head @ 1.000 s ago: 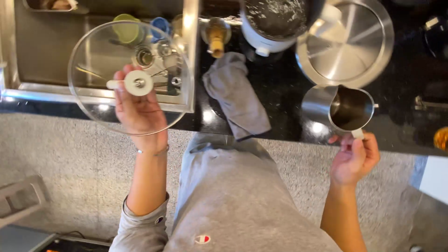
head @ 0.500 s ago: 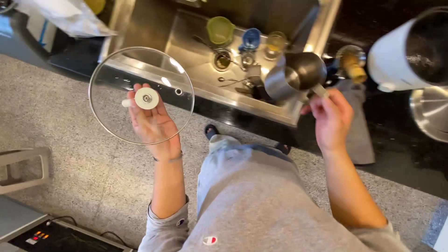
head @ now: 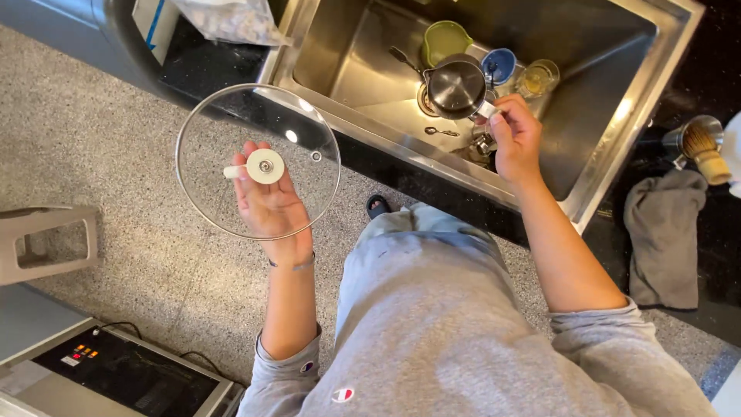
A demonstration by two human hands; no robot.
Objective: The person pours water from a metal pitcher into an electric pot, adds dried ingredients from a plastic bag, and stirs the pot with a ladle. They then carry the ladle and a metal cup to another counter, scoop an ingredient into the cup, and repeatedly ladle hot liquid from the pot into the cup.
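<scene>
My left hand (head: 270,205) holds a round glass lid (head: 208,131) flat on its palm, out over the speckled floor to the left of the counter. The lid's white knob (head: 265,166) sits between my fingers. My right hand (head: 515,139) grips the handle of a small steel pot (head: 455,85) and holds it over the steel sink (head: 617,123), tipped toward the basin. Under the pot lie a green bowl (head: 445,38), a blue cup (head: 500,65), a clear glass (head: 538,77) and a spoon (head: 438,131).
A grey cloth (head: 665,232) lies on the black counter right of the sink, beside a steel cup holding a bamboo whisk (head: 698,143). A plastic bag (head: 228,19) sits at the counter's left. A grey step stool (head: 46,243) and an induction cooker (head: 123,371) stand on the floor.
My right hand carried the steel pot from the counter at the right to over the sink. The view swung left. My left hand keeps the lid level.
</scene>
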